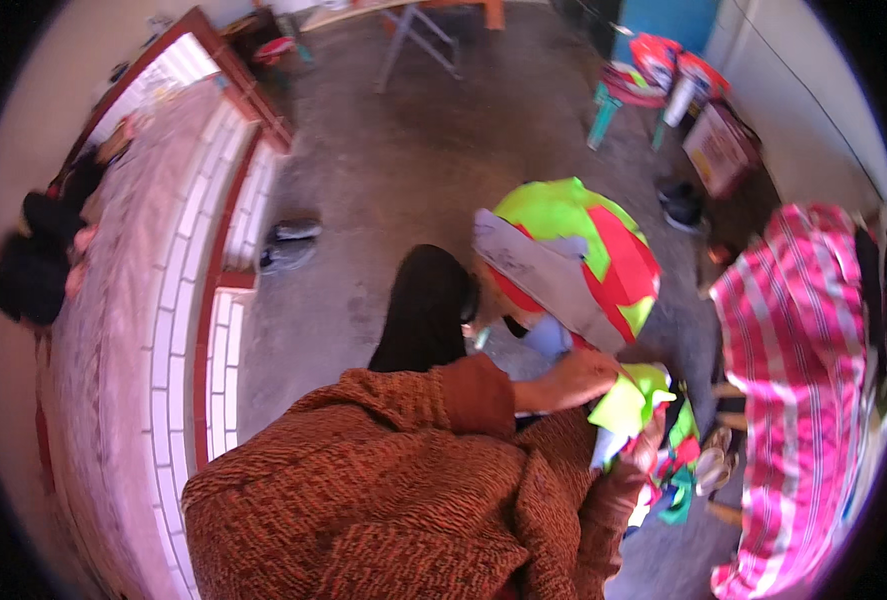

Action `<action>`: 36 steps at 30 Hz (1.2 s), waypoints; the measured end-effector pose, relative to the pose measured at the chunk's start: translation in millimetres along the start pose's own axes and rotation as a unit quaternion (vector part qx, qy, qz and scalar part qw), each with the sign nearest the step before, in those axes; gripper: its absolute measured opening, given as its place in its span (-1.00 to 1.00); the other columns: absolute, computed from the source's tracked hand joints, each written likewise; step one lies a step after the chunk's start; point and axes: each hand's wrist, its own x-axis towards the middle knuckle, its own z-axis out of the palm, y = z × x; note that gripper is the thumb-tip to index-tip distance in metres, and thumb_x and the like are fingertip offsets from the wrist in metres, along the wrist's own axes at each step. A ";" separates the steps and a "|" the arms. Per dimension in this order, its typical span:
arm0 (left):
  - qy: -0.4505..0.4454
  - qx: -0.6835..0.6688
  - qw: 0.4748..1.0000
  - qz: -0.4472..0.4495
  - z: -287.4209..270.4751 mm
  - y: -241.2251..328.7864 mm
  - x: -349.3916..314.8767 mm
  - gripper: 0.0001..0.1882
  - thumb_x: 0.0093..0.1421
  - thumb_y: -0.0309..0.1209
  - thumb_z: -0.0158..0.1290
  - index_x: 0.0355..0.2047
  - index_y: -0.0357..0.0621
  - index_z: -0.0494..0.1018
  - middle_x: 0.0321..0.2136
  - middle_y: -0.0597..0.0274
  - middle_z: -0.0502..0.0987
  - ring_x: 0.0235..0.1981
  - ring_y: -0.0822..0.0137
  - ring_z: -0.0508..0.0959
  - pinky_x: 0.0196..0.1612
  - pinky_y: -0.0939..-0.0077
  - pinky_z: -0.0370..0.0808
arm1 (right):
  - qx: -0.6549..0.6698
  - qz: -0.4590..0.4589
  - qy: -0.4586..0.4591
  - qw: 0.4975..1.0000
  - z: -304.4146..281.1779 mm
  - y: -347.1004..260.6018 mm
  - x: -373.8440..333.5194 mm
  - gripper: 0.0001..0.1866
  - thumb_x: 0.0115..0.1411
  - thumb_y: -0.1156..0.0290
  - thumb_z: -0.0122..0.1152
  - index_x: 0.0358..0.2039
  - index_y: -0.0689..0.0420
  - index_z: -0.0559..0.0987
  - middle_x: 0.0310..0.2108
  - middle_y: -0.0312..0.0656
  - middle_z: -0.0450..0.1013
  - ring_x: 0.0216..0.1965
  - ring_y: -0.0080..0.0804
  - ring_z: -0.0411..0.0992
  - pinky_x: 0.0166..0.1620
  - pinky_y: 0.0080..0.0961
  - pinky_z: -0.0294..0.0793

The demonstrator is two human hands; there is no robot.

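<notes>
My left hand pinches the edge of a bright yellow-green cloth piece. Just below it, my right hand grips the same piece from the other side, its fingers partly hidden by the fabric. Beneath and beside my right hand lies a heap of cloth scraps in green, red and white. Ahead of my hands sits a large rounded bundle of cloth in yellow-green and red. A long grey strip lies slantwise across its near side.
A pink checked cloth drapes along the right. Sandals lie between it and the scraps. Dark shoes and grey shoes are on the floor. A green-legged stool holding bags stands far right, beside a box.
</notes>
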 end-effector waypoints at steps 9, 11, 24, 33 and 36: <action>0.002 -0.113 0.993 -0.021 -0.9 14.1 -1.5 -0.71 0.26 -0.38 -0.15 -0.16 -0.31 0.47 -0.29 0.23 0.54 -0.23 0.50 0.47 -0.12 0.60 0.38 | 0.036 -0.053 -0.016 0.998 26.6 -2.1 3.4 -0.31 0.02 0.53 0.24 0.16 0.26 0.17 0.05 -0.09 0.31 0.04 -0.25 0.33 0.14 -0.33 0.27; 0.037 -0.159 0.983 -0.087 -3.3 18.4 0.0 -0.71 0.25 -0.38 -0.16 -0.20 -0.32 0.48 -0.34 0.21 0.54 -0.29 0.53 0.50 -0.24 0.59 0.44 | 0.006 -0.035 0.044 0.998 28.2 -5.6 2.2 -0.34 0.04 0.57 0.16 0.16 0.28 0.16 0.03 -0.10 0.32 0.03 -0.27 0.33 0.12 -0.35 0.28; 0.031 -0.370 0.918 -0.137 -23.8 1.4 9.1 -0.49 0.30 -0.10 -0.30 0.13 -0.12 0.20 0.04 0.25 0.38 0.02 0.31 0.40 0.05 0.29 0.32 | -0.045 -0.050 0.015 0.998 67.0 -22.7 -8.8 -0.46 0.08 0.51 0.08 0.11 0.24 0.24 -0.07 -0.13 0.39 -0.08 -0.30 0.41 0.01 -0.37 0.39; 0.148 -0.409 0.897 -0.075 -130.2 40.2 86.0 -0.65 0.25 -0.26 -0.11 -0.06 -0.22 0.36 -0.18 0.17 0.52 -0.21 0.30 0.55 -0.13 0.33 0.51 | 0.002 -0.029 0.010 1.000 41.5 -14.4 0.8 -0.55 0.02 0.59 0.18 -0.02 0.23 0.37 -0.20 -0.21 0.47 -0.23 -0.39 0.47 -0.12 -0.46 0.46; 0.173 -0.378 0.906 -0.073 -188.0 -2.1 107.5 -0.65 0.21 -0.27 -0.08 -0.06 -0.19 0.36 -0.18 0.15 0.51 -0.22 0.22 0.55 -0.14 0.32 0.52 | -0.002 -0.033 0.011 0.999 32.4 -5.7 3.3 -0.60 0.04 0.59 0.18 -0.06 0.22 0.40 -0.22 -0.22 0.48 -0.25 -0.43 0.47 -0.14 -0.50 0.46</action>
